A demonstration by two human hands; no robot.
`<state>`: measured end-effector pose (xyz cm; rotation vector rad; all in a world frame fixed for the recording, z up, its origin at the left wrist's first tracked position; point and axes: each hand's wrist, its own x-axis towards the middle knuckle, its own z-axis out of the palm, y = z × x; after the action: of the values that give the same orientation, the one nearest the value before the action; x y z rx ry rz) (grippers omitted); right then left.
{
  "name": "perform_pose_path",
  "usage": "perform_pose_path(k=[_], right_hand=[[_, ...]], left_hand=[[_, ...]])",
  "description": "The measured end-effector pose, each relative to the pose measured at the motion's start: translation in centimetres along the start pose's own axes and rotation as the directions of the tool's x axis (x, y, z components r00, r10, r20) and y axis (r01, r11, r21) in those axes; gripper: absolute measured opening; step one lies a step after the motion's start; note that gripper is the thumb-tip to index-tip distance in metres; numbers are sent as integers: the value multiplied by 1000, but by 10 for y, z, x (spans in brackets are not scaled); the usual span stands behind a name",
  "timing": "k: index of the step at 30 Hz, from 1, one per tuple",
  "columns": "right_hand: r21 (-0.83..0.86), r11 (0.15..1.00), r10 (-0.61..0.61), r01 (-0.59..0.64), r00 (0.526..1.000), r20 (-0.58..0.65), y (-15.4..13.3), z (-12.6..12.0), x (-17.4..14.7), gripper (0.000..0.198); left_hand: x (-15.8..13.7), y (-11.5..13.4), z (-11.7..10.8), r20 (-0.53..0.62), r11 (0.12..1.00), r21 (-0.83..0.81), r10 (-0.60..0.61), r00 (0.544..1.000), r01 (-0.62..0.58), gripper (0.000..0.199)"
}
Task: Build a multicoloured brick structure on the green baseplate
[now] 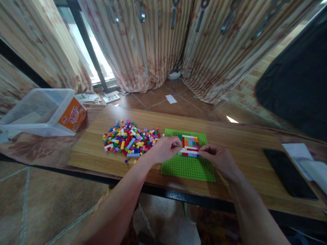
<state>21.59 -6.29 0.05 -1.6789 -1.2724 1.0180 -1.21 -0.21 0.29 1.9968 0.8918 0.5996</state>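
Brick panel (190,144) lies between left fingers (175,140) and right fingers (208,147)

Both arms are bare as far as the frame shows them: the left forearm (125,192), entering at the lower left of centre, and the right forearm (250,200), entering at the lower right, each broad near the bottom edge and tapering to a slim wrist. The left hand (167,148) and right hand (218,158) are ungloved, with slender fingers; nail detail is too small to tell.
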Motion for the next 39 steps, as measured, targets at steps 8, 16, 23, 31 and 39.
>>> perform_pose_path(k=[8, 16, 23, 31, 39], right_hand=[[-14, 1000, -1, 1, 1000, 18, 0, 1, -1, 29], [-89, 996, -9, 12, 999, 40, 3, 1, 2, 42], [-372, 928, -20, -2, 998, -56, 9, 13, 3, 48], [-397, 918, -37, 1, 996, -82, 15, 12, 5, 45], [-388, 922, -22, 10, 999, -26, 13, 8, 7, 50]], left_hand=[[1, 1, -1, -16, 999, 38, -27, 999, 28, 7], [-1, -1, 1, -16, 999, 42, -26, 1000, 27, 8], [-2, -1, 2, -25, 998, 59, -32, 999, 33, 8], [-3, 1, 4, -32, 997, 66, -34, 999, 36, 8], [-15, -18, -54, -188, 991, 109, -60, 980, 82, 18]])
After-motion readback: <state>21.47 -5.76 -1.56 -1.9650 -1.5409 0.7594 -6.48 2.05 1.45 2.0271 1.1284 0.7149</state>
